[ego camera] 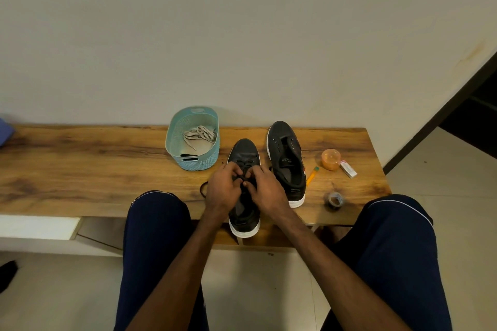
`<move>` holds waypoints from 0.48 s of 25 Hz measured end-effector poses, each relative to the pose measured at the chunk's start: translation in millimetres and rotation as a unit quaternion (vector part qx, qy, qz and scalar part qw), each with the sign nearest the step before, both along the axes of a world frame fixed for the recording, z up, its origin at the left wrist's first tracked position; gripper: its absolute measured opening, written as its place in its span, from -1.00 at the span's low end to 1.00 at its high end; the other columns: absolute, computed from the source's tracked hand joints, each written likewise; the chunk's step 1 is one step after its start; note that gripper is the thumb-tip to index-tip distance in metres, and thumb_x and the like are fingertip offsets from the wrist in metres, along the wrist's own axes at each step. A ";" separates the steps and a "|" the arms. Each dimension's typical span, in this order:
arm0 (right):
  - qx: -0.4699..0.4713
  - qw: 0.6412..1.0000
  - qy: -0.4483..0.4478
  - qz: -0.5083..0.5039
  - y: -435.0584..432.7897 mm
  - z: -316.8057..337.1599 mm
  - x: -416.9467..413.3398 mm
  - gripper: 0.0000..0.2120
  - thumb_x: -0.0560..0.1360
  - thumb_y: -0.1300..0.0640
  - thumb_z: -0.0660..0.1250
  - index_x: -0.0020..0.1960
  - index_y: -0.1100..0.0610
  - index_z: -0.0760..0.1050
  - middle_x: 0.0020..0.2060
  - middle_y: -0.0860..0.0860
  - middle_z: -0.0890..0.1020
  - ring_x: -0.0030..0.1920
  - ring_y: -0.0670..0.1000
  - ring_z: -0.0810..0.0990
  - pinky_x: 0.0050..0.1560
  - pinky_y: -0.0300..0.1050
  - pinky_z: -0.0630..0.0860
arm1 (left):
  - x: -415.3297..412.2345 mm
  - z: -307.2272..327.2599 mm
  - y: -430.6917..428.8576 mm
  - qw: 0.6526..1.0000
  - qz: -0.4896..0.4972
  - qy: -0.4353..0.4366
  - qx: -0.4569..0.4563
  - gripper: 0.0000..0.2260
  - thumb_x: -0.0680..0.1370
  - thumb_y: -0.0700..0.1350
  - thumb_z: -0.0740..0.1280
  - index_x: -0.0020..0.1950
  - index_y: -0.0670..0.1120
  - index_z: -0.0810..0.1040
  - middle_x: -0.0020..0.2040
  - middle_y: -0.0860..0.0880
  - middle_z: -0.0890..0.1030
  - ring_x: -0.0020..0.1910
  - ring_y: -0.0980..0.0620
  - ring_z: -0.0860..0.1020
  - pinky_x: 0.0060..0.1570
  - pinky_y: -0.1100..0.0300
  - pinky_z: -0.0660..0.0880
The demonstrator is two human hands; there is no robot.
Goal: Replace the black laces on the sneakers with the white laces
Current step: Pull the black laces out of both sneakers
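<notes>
My left hand and right hand are curled over the nearer sneaker, both pinching its black lace at the eyelets. I should loosen each crossing before drawing it out, steadying the shoe. The white laces lie in the teal basket on the surface, just beyond my left hand.

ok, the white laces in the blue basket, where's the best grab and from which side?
Best bet: pinch the bunched loops at the middle of the white laces, not the loose end trailing toward the near wall. Come straight down from above, since the basket walls them in on every side and only its top is open.
</notes>
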State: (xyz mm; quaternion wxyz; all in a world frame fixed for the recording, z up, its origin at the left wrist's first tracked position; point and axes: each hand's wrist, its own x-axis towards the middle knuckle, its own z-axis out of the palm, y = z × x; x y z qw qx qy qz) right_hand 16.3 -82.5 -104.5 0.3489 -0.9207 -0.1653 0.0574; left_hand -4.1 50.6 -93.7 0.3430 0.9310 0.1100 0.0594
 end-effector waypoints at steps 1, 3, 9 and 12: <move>0.004 1.000 0.005 -0.001 -0.1 -0.1 0.3 -0.91 0.60 0.06 0.29 0.09 0.03 0.44 0.03 -0.04 0.49 -0.02 -0.04 0.48 -0.04 -0.08 0.50 | -0.8 -0.5 -1.6 1.000 0.007 -0.006 -0.009 -0.82 0.49 -0.26 0.39 -0.04 0.00 0.51 -0.04 0.05 0.55 -0.09 0.10 0.51 -0.25 0.37 0.29; 0.021 0.999 0.032 -0.012 -0.1 -1.7 2.7 -0.98 0.62 0.10 0.26 0.02 0.04 0.44 -0.01 -0.04 0.47 -0.04 -0.03 0.46 -0.07 -0.08 0.45 | -2.4 -2.1 -6.0 0.999 0.029 -0.002 -0.034 -0.83 0.50 -0.25 0.38 -0.04 0.00 0.48 -0.03 0.03 0.54 -0.07 0.08 0.50 -0.23 0.31 0.30; 0.211 0.943 0.249 -0.064 -6.8 9.0 7.8 -0.63 0.70 0.07 0.07 -0.12 0.24 0.51 -0.14 0.09 0.54 -0.07 0.07 0.52 0.10 0.04 0.41 | 3.8 -8.0 -3.4 0.944 0.162 0.086 -0.275 -0.86 0.65 -0.09 0.12 0.06 -0.04 0.47 0.01 -0.10 0.60 -0.11 -0.08 0.62 -0.30 0.03 0.58; 0.279 0.895 0.336 -0.090 -11.7 33.7 5.9 -0.43 0.68 -0.21 -0.06 -0.14 0.10 0.56 -0.11 0.01 0.63 0.01 0.00 0.59 0.17 0.01 0.45 | 9.3 16.1 1.1 0.878 0.205 0.076 -0.426 -0.81 0.69 -0.14 0.09 0.08 -0.09 0.49 0.01 -0.09 0.58 -0.15 0.01 0.56 -0.29 0.10 0.50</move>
